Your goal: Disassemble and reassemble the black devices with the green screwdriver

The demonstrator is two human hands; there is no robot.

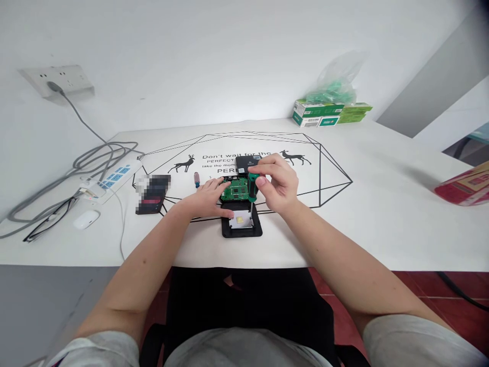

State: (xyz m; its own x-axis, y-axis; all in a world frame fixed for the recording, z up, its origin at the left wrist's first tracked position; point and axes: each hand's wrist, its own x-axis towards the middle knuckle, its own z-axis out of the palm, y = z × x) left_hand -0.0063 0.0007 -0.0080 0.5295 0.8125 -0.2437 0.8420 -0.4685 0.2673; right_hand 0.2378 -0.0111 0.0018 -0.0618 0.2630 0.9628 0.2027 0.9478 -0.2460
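My right hand [278, 182] grips a green and black screwdriver [252, 187], held nearly upright. Its tip points down at the right side of a silver plate [241, 219] in a black casing [242, 233]. Fingers spread, my left hand [208, 199] rests at the left edge of a green circuit board [237, 189], with its thumb on the plate's upper left corner. The board lies just beyond the casing. Behind the board sits a black rectangular part [244, 164], partly hidden by my right hand.
A small screwdriver [196, 179] lies left of the board, near a phone [153, 194]. Further left are a power strip [119, 178], coiled cables, a white case [86, 219] and glasses [51, 219]. Green boxes [319, 110] stand at the back, a red package [464, 187] at right.
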